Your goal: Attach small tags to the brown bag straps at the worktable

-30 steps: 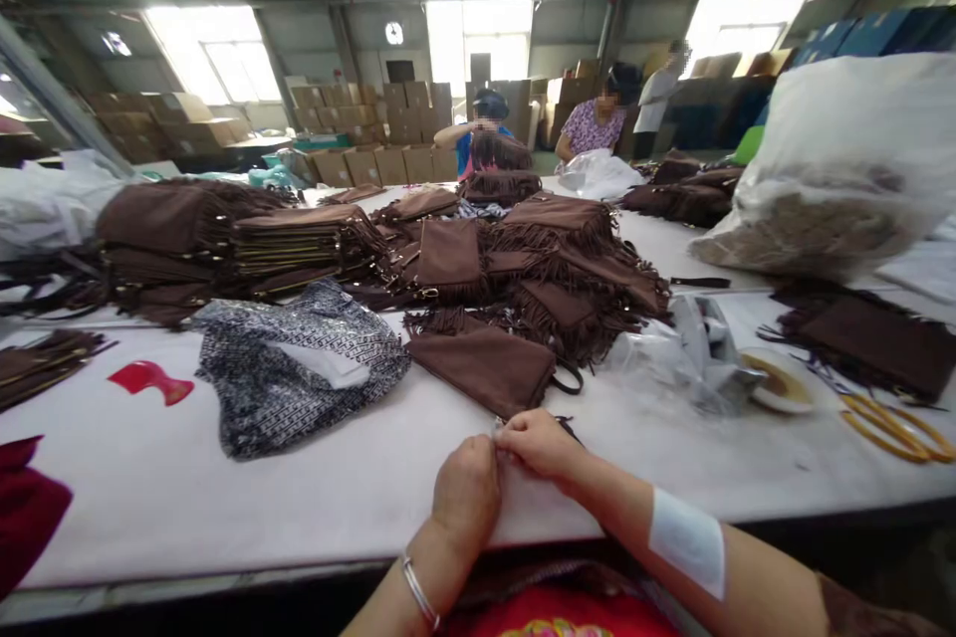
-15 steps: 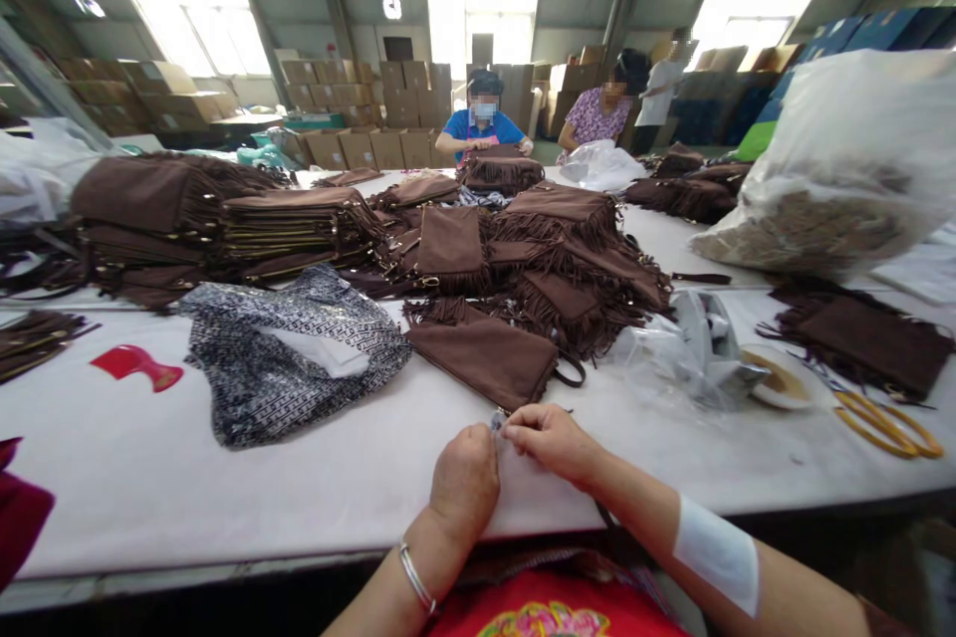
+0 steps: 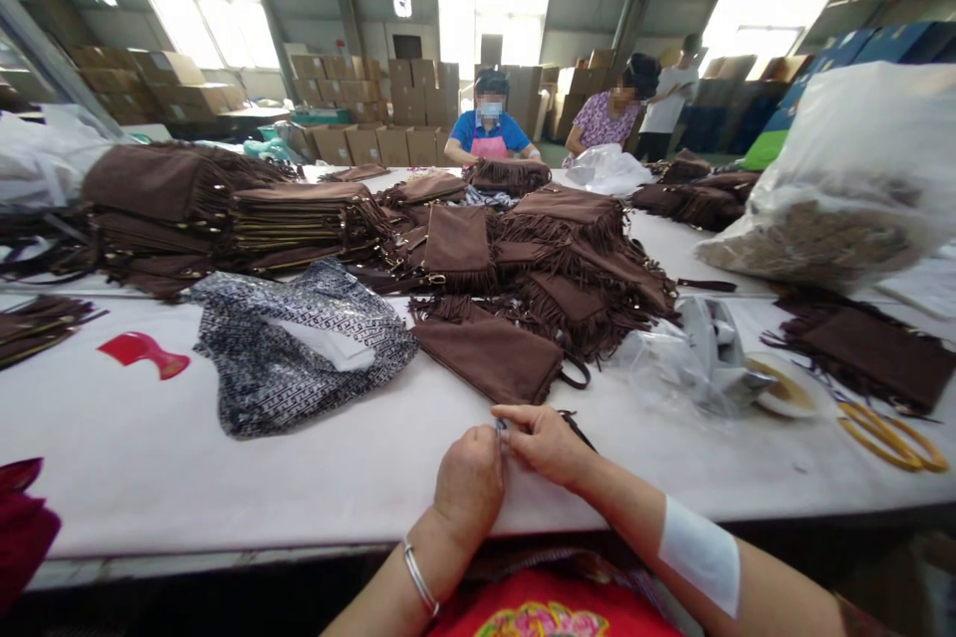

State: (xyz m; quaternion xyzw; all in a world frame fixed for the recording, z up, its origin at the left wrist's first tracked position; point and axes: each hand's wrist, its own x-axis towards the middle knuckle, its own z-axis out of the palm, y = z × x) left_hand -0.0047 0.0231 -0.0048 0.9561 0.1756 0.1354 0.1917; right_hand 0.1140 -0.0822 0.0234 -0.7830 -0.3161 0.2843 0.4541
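My left hand [image 3: 470, 480] is closed in a fist at the near middle of the table. My right hand [image 3: 549, 443] meets it, thumb and fingers pinching at a small greyish piece [image 3: 500, 426] between the two hands. That piece is too small and covered to name. A thin dark strap [image 3: 579, 430] shows behind my right hand. Just beyond both hands lies a brown fringed pouch [image 3: 493, 353] with a wrist loop [image 3: 575, 374]. To its left is a black-and-white patterned plastic bag [image 3: 299, 348] with a white paper on it.
Piles of brown fringed pouches [image 3: 314, 214] fill the table's middle. A tape dispenser [image 3: 717, 348], yellow-handled scissors [image 3: 888, 438] and a large clear sack [image 3: 836, 179] stand right. A red comb-like tool [image 3: 145, 354] lies left. Co-workers [image 3: 489, 124] are across the table.
My right index finger has stretched forward over the small piece, and the dark strap shows more behind that hand. The view has shifted slightly. The co-worker opposite has lowered their hands.
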